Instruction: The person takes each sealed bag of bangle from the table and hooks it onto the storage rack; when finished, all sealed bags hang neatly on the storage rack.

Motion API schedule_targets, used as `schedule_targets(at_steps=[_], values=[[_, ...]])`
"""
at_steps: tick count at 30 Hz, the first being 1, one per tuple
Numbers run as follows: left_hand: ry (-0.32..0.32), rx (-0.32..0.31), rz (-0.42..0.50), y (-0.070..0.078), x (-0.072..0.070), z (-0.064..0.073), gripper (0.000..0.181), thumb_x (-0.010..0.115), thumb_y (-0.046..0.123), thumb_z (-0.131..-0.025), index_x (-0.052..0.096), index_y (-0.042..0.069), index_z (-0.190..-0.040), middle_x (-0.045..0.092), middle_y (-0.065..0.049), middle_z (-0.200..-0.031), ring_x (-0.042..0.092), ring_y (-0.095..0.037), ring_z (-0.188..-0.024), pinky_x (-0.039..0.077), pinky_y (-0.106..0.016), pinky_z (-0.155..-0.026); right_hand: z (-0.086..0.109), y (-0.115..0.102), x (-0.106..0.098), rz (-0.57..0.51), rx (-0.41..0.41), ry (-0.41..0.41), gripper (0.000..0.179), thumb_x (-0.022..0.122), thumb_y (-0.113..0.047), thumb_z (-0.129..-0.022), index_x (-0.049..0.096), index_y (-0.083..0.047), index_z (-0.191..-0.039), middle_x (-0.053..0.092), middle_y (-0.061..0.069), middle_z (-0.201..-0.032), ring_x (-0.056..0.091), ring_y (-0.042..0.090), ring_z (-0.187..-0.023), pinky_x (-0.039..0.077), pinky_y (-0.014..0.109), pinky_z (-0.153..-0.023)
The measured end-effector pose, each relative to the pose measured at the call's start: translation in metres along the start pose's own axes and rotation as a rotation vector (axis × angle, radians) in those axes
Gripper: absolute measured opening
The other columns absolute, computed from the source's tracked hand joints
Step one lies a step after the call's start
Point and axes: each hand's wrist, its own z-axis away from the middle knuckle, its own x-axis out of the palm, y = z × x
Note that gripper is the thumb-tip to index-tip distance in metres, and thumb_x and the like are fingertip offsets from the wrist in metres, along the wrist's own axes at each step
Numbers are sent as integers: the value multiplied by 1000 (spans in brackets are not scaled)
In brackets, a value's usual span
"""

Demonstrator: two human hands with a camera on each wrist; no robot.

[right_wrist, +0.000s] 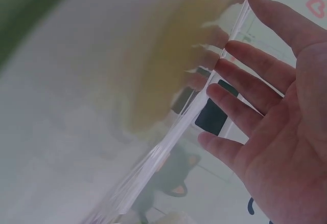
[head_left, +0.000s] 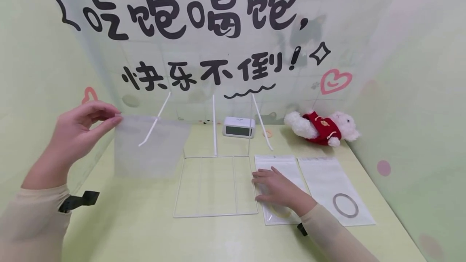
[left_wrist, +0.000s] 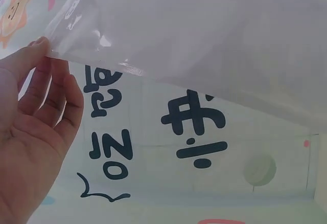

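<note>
At the upper left corner, my left hand (head_left: 81,132) pinches a translucent plastic bag (head_left: 149,165) between thumb and fingers. It hangs flat in the air, and its glossy surface (left_wrist: 204,35) fills the top of the left wrist view. My right hand (head_left: 278,189) has its fingers spread over a white-backed zip bag (head_left: 278,164) on the table. In the right wrist view its fingertips (right_wrist: 214,91) touch that bag's edge. Through the plastic a yellow round shape (right_wrist: 158,75) shows, partly covered by the hand in the head view.
Between the hands stands a white wire rack (head_left: 216,215) with upward prongs. A second zip bag (head_left: 324,173) with a grey ring (head_left: 346,205) lies at the right. Behind are a white digital clock (head_left: 238,127), a small orange item (head_left: 267,133) and a plush toy in red (head_left: 322,128).
</note>
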Motion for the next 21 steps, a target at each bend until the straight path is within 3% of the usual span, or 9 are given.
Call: schedule_targets(at_steps=[4, 9, 21], values=[[2, -23, -79, -9, 2, -9, 25, 66, -28, -80, 64, -20, -104, 75, 3, -98, 69, -6, -88, 57, -10, -84, -1, -1, 0, -1, 6, -5, 53, 83, -30, -87, 69, -5, -131, 62, 14, -146, 51, 37, -141, 30, 72, -118], [23, -98, -180, -20, 6, -18, 22, 69, -20, -85, 66, -15, -106, 73, 11, -96, 69, -2, -88, 56, -9, -84, 1, -1, -1, -6, 14, -9, 53, 83, -29, -87, 69, -5, -132, 61, 15, -146, 51, 38, -141, 30, 73, -118], [60, -213, -212, -39, 12, -20, 21, 71, -7, -91, 66, -8, -112, 70, 12, -99, 67, -2, -92, 55, -7, -84, 0, -1, 2, 6, 10, -2, 52, 82, -32, -87, 69, -6, -131, 62, 13, -146, 52, 36, -141, 30, 72, -118]])
